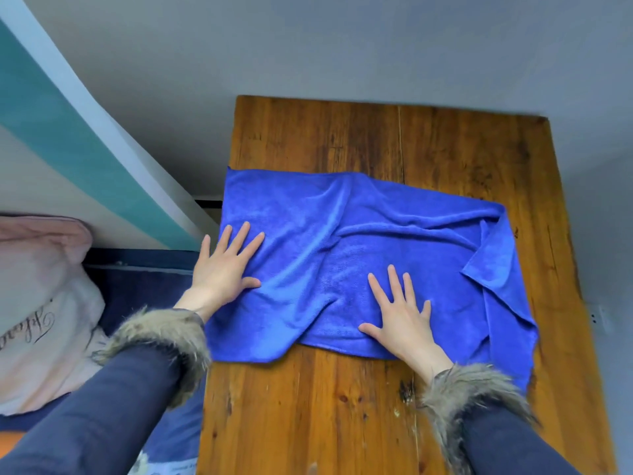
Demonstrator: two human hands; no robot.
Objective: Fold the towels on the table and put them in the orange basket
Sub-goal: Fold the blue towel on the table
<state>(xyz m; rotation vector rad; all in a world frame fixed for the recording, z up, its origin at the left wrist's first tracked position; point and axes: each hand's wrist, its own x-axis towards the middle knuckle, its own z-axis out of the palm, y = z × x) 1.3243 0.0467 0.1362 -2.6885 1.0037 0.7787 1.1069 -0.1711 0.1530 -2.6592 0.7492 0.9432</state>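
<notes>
A blue towel (359,234) lies spread and wrinkled across the wooden table (342,406), its right end folded over and its left edge hanging slightly past the table's side. My left hand (226,265) rests flat on the towel's left part, fingers apart. My right hand (402,313) lies flat on the towel's near middle, fingers spread. Neither hand grips the cloth. At the bottom left corner shows a small orange patch (10,440), which may be the basket; I cannot tell.
A pink and white cushion (41,303) with script lettering lies to the left of the table on dark blue bedding (137,289). A grey wall (342,46) stands behind the table. Bare wood shows at the table's far end and near edge.
</notes>
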